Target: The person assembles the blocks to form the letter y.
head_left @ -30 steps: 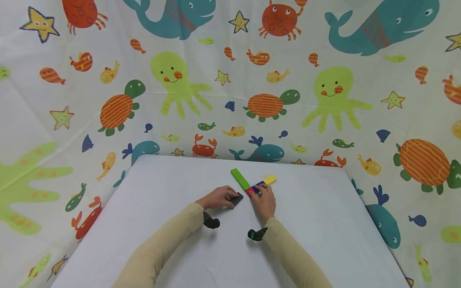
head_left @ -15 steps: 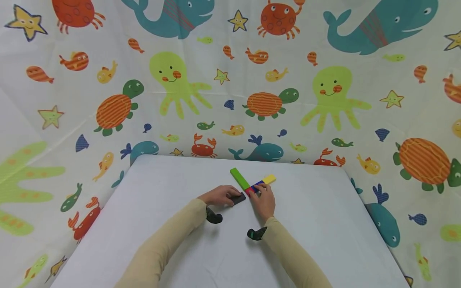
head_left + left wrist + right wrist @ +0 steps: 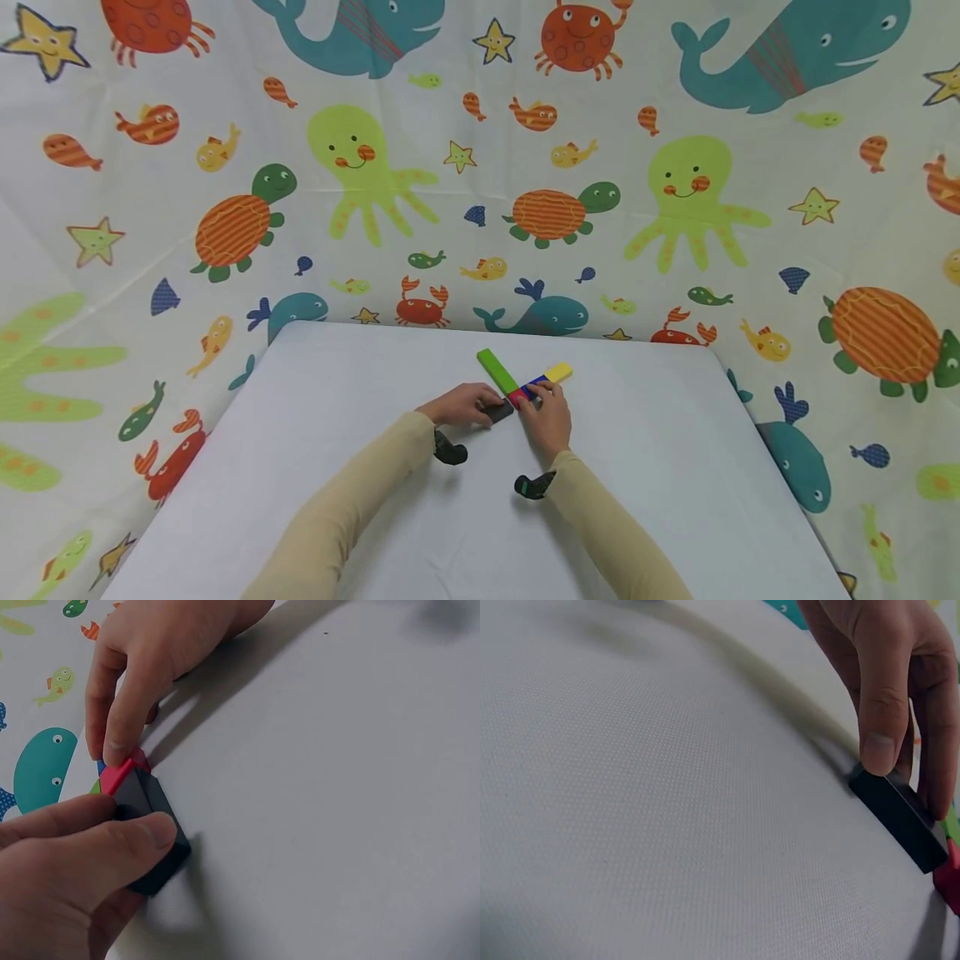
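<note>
My left hand [image 3: 462,406] pinches a black block [image 3: 501,411] between thumb and fingers. The block's far end is at the red block [image 3: 515,398]; in the left wrist view the two appear to meet. My right hand [image 3: 550,421] holds the red block, its fingers reaching over the blue block [image 3: 532,384]. From the red block a long green block [image 3: 495,369] runs back and left. A yellow block [image 3: 558,372] continues the line past the blue one. In the right wrist view, the left thumb lies on the black block [image 3: 900,821], beside the red one [image 3: 951,881].
The blocks lie on a white-covered table [image 3: 637,500]. Behind and at both sides hangs a cloth [image 3: 465,167] printed with sea animals. Dark wrist cameras [image 3: 450,450] hang below both sleeves.
My left hand has shifted slightly right and turned the black block, bringing its end up to the red block. The right hand has stayed nearly in place.
</note>
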`<state>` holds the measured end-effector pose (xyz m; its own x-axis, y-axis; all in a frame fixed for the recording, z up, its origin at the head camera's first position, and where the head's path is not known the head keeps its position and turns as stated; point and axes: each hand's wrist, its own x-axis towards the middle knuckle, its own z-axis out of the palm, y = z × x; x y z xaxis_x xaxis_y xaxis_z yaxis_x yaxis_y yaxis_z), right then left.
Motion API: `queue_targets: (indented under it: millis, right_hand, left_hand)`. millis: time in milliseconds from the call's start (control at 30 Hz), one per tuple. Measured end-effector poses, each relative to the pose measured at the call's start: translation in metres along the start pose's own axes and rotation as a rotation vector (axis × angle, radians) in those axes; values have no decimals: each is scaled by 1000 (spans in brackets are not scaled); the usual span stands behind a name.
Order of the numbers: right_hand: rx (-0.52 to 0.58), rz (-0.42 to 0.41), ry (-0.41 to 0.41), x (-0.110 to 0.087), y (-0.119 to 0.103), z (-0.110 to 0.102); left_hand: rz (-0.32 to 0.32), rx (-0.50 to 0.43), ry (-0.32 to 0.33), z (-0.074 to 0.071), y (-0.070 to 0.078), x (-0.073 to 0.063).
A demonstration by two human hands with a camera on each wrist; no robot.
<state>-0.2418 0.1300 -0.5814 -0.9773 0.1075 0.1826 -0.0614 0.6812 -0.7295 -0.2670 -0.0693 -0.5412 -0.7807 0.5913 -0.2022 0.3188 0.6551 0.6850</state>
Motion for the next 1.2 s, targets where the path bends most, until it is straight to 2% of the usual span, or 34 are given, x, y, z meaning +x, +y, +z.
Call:
queue_targets:
  millis: [433, 767, 1200]
  right_hand:
    - [-8, -12, 16, 0, 0, 0]
    - [-3, -1, 13, -1, -1, 0]
    - [2, -6, 11, 0, 3, 1]
  left_hand:
    - [29, 4, 16, 0, -1, 2]
    - [16, -17, 37, 3, -2, 4]
    - [20, 12, 36, 2, 1, 3]
